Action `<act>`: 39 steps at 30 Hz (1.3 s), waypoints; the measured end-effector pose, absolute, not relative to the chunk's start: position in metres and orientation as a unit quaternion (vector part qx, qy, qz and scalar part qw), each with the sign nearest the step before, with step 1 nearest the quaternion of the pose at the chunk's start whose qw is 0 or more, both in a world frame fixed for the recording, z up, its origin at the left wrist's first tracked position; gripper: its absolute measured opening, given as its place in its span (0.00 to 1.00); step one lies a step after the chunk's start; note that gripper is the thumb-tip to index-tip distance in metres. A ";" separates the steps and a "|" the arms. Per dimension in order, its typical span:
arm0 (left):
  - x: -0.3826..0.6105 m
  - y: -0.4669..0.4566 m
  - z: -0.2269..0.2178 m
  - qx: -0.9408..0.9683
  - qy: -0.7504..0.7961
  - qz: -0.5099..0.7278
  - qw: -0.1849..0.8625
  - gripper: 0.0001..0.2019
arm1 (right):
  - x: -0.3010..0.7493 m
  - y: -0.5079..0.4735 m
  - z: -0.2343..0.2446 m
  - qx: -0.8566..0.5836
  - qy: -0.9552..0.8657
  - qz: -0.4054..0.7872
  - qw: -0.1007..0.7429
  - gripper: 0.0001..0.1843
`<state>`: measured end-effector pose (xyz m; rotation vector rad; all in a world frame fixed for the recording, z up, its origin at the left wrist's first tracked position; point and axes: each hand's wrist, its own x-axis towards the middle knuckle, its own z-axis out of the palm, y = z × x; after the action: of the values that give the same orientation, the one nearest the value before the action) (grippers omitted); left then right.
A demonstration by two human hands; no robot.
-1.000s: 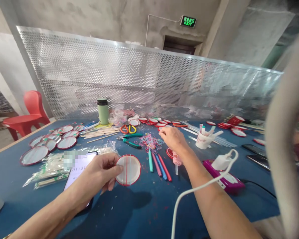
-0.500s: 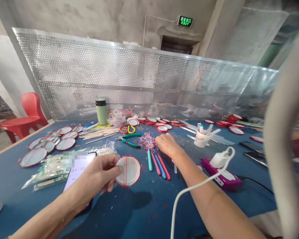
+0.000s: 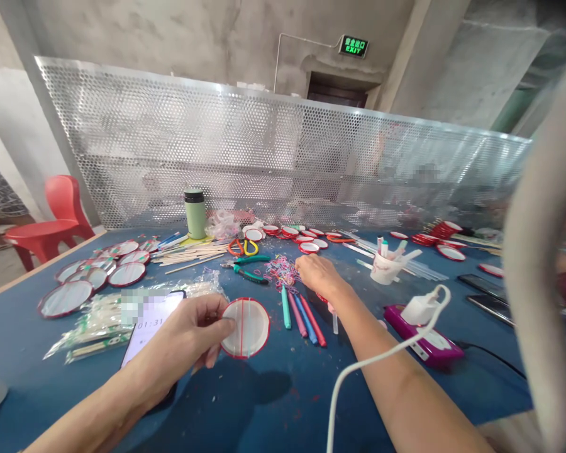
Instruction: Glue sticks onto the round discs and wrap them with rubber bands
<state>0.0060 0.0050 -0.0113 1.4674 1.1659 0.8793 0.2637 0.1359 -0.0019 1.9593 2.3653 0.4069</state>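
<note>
My left hand (image 3: 188, 336) pinches the left edge of a round white disc with a red rim (image 3: 245, 327), held just above the blue table (image 3: 273, 402). A red band runs down the disc's middle. My right hand (image 3: 318, 274) reaches forward with fingers curled into a pile of small coloured rubber bands (image 3: 280, 269); what the fingertips hold is hidden. Several coloured markers (image 3: 304, 313) lie between the two hands.
A phone (image 3: 146, 324) lies under my left wrist beside bagged sticks (image 3: 94, 318). Finished red-rimmed discs (image 3: 99, 274) sit at the left, pliers (image 3: 248, 272), scissors (image 3: 243, 246) and a green bottle (image 3: 195, 214) behind. A paper cup (image 3: 385, 267), a purple power bank (image 3: 422, 333) and a white cable (image 3: 358, 371) are at the right.
My right hand drew back from the far discs to the rubber band pile, then stayed there. My left hand kept hold of the disc.
</note>
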 end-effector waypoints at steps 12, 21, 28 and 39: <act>0.008 0.003 -0.012 0.616 0.490 0.339 0.515 0.09 | 0.263 0.143 -0.007 0.645 0.757 0.105 -0.003 0.11; 0.010 0.003 -0.015 0.614 0.488 0.357 0.508 0.08 | 0.272 0.139 0.001 0.639 0.753 0.088 -0.131 0.11; 0.007 0.007 -0.017 0.619 0.474 0.358 0.514 0.07 | 0.278 0.150 -0.003 0.606 0.760 -0.005 -0.234 0.07; 0.008 0.006 -0.017 0.633 0.478 0.356 0.495 0.07 | 0.280 0.147 -0.006 0.573 0.690 -0.223 -0.382 0.06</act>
<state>0.0082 0.0059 -0.0173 1.5338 1.1578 0.8633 0.2798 0.1470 -0.0057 2.4355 2.9300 -0.9454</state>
